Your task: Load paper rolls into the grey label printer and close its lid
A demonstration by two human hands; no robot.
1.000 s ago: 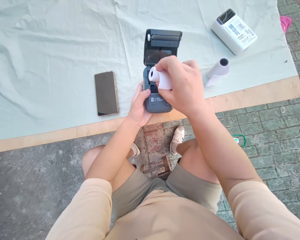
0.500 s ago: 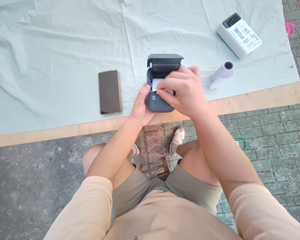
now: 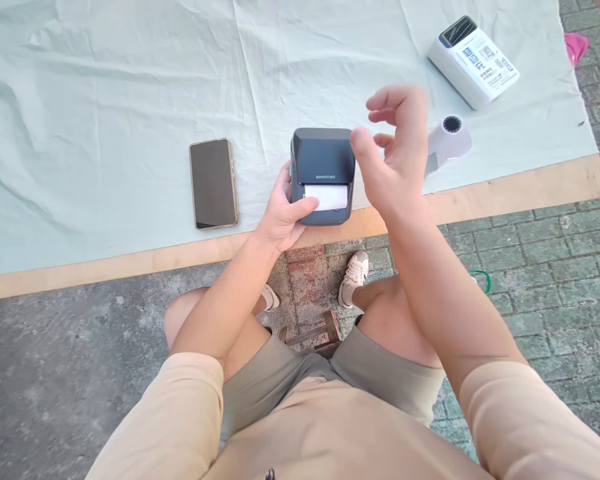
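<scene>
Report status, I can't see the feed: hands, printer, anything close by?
Left hand grips the dark grey box-shaped printer, lid shut, white paper strip showing. Right hand open above, empty. White paper roll lies right, black phone left.

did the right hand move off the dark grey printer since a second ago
Yes. The right hand has lifted off the dark grey box-shaped printer, now toward the white paper roll.

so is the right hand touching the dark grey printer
Apart. The head view shows the right hand raised and open, beside the closed dark grey box-shaped plastic printer, with pale cloth visible between them.
</scene>
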